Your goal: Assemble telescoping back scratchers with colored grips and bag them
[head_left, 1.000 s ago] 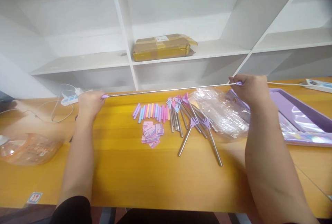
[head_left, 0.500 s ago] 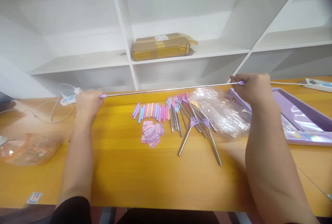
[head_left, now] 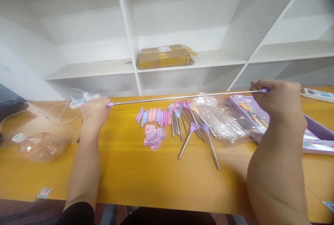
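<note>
One long thin rod (head_left: 186, 97) goes from side to side, up in front of the person, over the far part of the table (head_left: 125, 169). It is stretched between two hands. The left hand (head_left: 96, 112) is closed around one purple end, and the right hand (head_left: 281, 96) is closed around the other. So neither hand is nearer: each has its own end. The right end looks a bit higher in the view.

Below the rod, two loose sticks (head_left: 184, 145) with purple hand-shaped tops lie nearest the person, a little apart. Just behind them is a bunch of sticks (head_left: 176, 126); they overlap, so I cannot count them. To the left is a row of colored tubes (head_left: 156, 115), about sixteen. One pile of small pink cards (head_left: 153, 136) sits just in front of the tubes. I cannot count the cards.

Near the right arm there is one clear plastic bag (head_left: 221, 120) and one purple tray (head_left: 318, 125), partly hidden. One bottle (head_left: 44, 147) lies on its side at the left. There are two power strips, one at the left (head_left: 85, 100) and one at the right. One cardboard box (head_left: 164, 58) rests on the shelf (head_left: 221, 56) behind.
</note>
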The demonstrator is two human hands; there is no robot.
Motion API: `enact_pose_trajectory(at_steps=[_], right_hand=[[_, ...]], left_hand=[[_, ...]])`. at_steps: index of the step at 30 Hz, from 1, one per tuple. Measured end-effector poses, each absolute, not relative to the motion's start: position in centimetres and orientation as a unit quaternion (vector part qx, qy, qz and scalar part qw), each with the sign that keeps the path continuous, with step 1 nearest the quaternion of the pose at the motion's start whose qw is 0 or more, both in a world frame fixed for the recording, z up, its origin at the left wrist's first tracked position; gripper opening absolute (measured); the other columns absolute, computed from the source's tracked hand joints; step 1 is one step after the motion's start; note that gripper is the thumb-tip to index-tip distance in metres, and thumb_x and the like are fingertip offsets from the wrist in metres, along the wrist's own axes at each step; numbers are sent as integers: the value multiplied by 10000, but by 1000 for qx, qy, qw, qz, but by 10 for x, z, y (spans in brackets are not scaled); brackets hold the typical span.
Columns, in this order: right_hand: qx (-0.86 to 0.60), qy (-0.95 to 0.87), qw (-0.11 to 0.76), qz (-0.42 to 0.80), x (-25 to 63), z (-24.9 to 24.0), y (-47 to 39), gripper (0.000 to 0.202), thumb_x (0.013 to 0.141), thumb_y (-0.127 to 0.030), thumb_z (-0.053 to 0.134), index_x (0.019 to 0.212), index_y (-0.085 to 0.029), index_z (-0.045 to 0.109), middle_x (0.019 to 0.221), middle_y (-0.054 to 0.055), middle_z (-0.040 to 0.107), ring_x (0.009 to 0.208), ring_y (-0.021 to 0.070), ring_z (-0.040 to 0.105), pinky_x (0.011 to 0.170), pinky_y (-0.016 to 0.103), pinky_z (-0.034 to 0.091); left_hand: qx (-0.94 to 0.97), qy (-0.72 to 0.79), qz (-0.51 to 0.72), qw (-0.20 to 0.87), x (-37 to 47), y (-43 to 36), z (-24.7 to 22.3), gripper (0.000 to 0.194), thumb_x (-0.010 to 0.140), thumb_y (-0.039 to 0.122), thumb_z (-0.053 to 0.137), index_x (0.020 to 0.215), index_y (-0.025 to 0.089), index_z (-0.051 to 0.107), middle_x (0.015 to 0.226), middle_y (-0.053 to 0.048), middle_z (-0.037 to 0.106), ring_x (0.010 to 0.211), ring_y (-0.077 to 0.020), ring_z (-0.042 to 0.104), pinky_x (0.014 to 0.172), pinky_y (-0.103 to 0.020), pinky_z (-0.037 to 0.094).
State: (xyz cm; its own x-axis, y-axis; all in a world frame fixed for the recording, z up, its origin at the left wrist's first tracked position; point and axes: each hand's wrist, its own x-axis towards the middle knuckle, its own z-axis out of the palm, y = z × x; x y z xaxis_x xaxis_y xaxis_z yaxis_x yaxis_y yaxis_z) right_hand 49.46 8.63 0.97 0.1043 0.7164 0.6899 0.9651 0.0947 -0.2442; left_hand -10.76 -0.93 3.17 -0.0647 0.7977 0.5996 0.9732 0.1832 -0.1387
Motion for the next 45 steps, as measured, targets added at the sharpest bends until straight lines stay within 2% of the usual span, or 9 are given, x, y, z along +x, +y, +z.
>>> enact_pose_trajectory(at_steps=[5,8,13,21,27,35,38,42,45], right_hand=[[-609,-722,294,-147,402,24,54,174,804,-64,558,743,-179,674,846,119,761,779,188,654,701,267,385],[-561,-788,220,-126,312,14,25,219,850,-69,546,861,-198,724,822,79,761,690,180,607,624,279,284],[-510,-837,174,-97,252,-8,4,158,937,-146,575,956,-204,721,945,67,770,728,173,632,600,309,212],[-464,-875,136,-40,257,-3,-13,163,1059,-321,568,1064,-206,684,1010,60,766,806,190,694,625,309,267],[-444,-892,80,-12,263,0,-17,189,1082,-323,535,1065,-200,678,1066,74,775,849,205,725,630,304,316],[-455,-889,45,15,279,13,-19,209,1094,-351,523,1153,-198,653,1026,81,782,824,226,731,628,307,343],[-503,-862,49,30,303,17,-7,315,1052,-492,592,1174,-211,666,972,85,785,814,243,728,648,303,381],[-621,-777,52,82,362,9,40,388,1011,-533,606,1219,-221,709,1008,98,802,909,267,743,734,323,471],[-723,-689,42,33,402,-15,82,538,1005,-579,594,1274,-130,717,1181,225,768,1065,326,735,859,384,523]], left_hand=[[-674,-696,-119,216,-16,-19,15,366,1034,282,441,764,196,673,756,-113,698,726,-255,630,616,-347,190],[-732,-669,-81,100,51,-22,0,287,999,168,445,881,178,706,819,-140,711,773,-270,661,641,-349,276],[-759,-646,-48,72,72,-28,1,214,962,160,524,867,182,714,789,-131,708,745,-275,670,650,-348,351],[-768,-635,-3,79,43,-38,13,287,1033,276,505,888,173,730,826,-152,742,749,-301,704,619,-341,336],[-834,-547,-66,12,28,-51,19,266,1066,453,536,1008,230,667,952,-61,765,812,-235,682,654,-320,350],[-865,-486,-115,-45,14,-48,19,356,1141,430,347,937,232,561,899,-16,672,761,-182,583,694,-317,371],[-868,-476,-125,-62,14,-43,16,333,1144,384,315,975,235,561,932,-18,668,798,-186,593,744,-321,411],[-863,-486,-126,-55,10,-37,14,327,1130,368,312,970,230,562,903,-30,644,761,-194,563,761,-328,443],[-849,-503,-136,-92,8,-31,13,300,1112,355,340,1083,234,613,962,-48,678,806,-204,596,794,-325,471]])
